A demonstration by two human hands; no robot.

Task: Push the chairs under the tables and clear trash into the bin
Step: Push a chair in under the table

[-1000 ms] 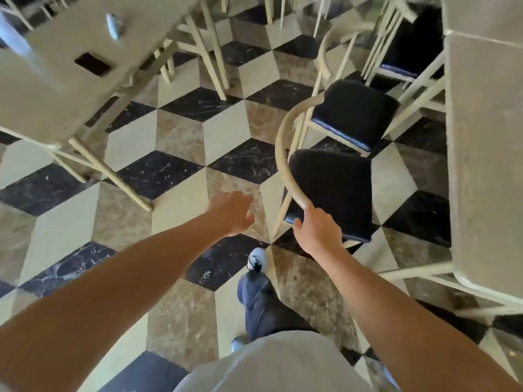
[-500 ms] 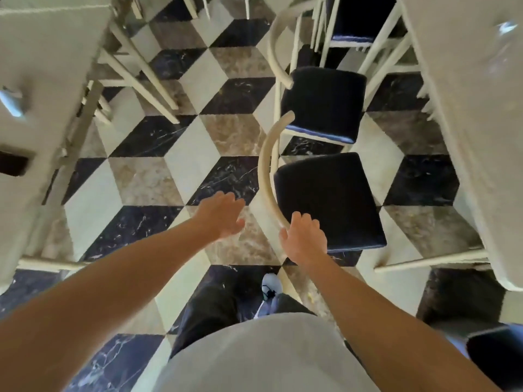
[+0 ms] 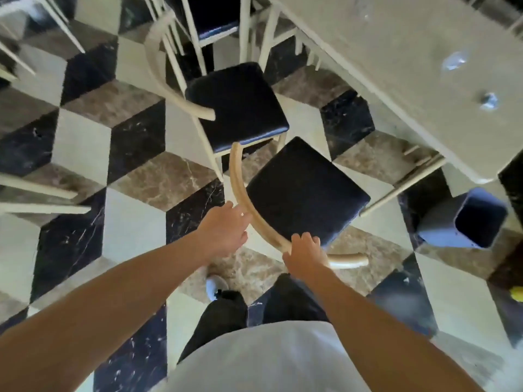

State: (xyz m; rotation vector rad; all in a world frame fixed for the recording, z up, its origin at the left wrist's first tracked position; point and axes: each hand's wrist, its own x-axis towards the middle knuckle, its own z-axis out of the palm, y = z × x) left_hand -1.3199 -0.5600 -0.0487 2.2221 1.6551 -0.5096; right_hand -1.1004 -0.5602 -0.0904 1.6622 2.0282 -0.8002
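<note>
A cream chair with a black seat (image 3: pixel 305 190) stands just in front of me, turned toward the beige table (image 3: pixel 424 89) at the upper right. My right hand (image 3: pixel 304 251) grips its curved backrest near the lower end. My left hand (image 3: pixel 223 230) touches the same backrest higher up, fingers curled against the rail. A second black-seated chair (image 3: pixel 237 106) stands beyond it, and a third (image 3: pixel 209 15) is at the top. Small crumpled bits of trash (image 3: pixel 454 60) lie on the table. A blue bin (image 3: pixel 467 222) sits on the floor at the right, under the table's corner.
The floor is a checkered black, cream and brown marble pattern. Cream table and chair legs (image 3: pixel 42 193) reach in from the left edge. My legs and a white shoe (image 3: pixel 216 287) are below the chair. A yellow object (image 3: pixel 516 294) shows at the right edge.
The view has swung right, bringing the table and the blue bin into sight. My left hand has moved onto the backrest. The near chair has turned toward the table.
</note>
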